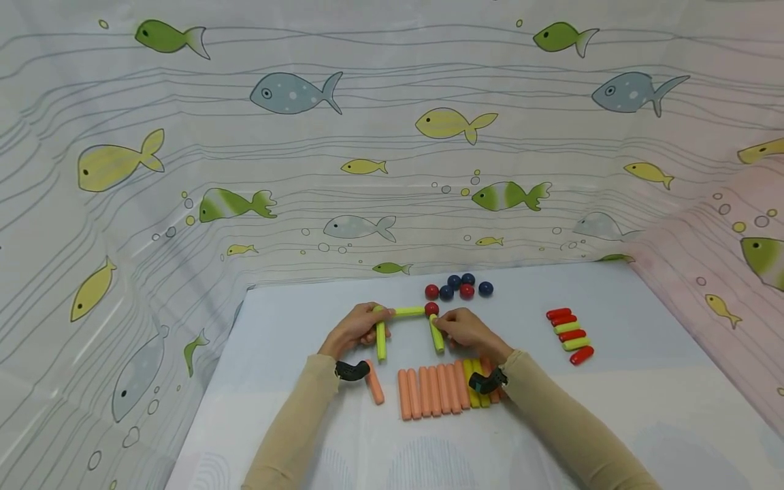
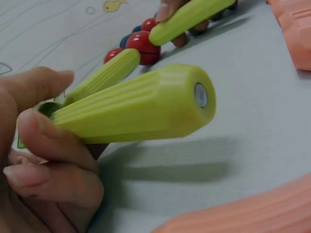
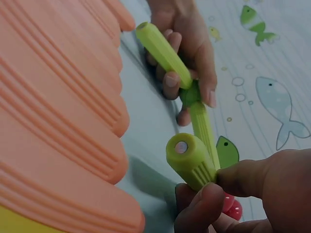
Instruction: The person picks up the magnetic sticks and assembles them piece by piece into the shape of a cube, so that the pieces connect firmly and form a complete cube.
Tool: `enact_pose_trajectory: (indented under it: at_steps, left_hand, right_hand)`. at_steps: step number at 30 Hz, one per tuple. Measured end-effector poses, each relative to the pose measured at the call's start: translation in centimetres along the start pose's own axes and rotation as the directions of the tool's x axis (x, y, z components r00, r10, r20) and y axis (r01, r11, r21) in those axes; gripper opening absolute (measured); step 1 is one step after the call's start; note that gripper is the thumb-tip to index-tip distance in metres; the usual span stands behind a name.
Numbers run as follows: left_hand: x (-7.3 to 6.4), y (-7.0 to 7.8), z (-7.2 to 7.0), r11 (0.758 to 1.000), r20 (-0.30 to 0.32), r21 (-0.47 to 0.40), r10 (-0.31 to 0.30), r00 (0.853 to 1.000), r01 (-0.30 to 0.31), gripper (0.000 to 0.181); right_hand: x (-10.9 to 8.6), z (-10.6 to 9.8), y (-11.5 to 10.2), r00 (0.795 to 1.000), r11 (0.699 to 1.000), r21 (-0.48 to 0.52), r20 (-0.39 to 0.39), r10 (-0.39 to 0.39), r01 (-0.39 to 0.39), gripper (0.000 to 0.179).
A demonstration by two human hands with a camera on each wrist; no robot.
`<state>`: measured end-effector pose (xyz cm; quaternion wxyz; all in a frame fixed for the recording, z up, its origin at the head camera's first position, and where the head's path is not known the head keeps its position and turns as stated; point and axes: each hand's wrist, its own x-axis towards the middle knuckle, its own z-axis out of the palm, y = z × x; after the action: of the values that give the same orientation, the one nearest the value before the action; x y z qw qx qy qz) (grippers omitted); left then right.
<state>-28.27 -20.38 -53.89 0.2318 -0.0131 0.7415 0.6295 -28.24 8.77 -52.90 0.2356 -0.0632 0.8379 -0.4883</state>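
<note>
Green ball joining two lime rods: left hand clamped on it, fingers curled. Right hand pinching third lime rod near red ball.

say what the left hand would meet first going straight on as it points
Probably the crosswise green stick just ahead, then the red ball at its far end; depth is hard to judge.

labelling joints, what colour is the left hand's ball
Dark green ball, clearest in the right wrist view.
</note>
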Motion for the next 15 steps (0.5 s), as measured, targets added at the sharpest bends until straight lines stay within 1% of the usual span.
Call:
enact_pose_trajectory:
  at_steps: [2,5,7,9,11,15]
  left_hand:
    - [-0.1,-0.1,-0.1,1.000,0.000,-0.030,-0.008,1.000,0.008,0.051]
    - [-0.2,-0.3,-0.5,0.991,0.002,-0.130,-0.013,1.000,0.013,0.047]
    - [-0.5,-0.4,-0.7,0.983,-0.004,-0.185,-0.005,1.000,0.004,0.043]
    - [-0.7,-0.5,-0.8,0.977,-0.022,-0.213,0.009,1.000,-0.013,0.042]
    - [-0.9,-0.6,-0.8,0.980,-0.047,-0.195,0.027,0.999,-0.035,0.043]
    - [-1.2,-0.9,-0.2,0.994,-0.115,-0.090,0.047,0.992,-0.057,0.049]
  right_hand:
    - [0.0,0.2,-0.2,0.999,1.000,-0.018,-0.032,0.010,-0.011,0.031]
    - [0.0,0.5,-0.3,0.997,0.999,-0.045,-0.072,0.020,-0.024,0.032]
    - [0.0,0.6,-0.3,0.995,0.998,-0.064,-0.096,0.019,-0.025,0.033]
    - [0.0,0.6,-0.3,0.994,0.997,-0.069,-0.112,0.013,-0.021,0.035]
    - [0.0,0.6,-0.2,0.992,0.998,-0.069,-0.126,0.002,-0.011,0.036]
    - [0.3,0.5,0.1,0.989,0.997,-0.074,-0.149,-0.015,0.004,0.036]
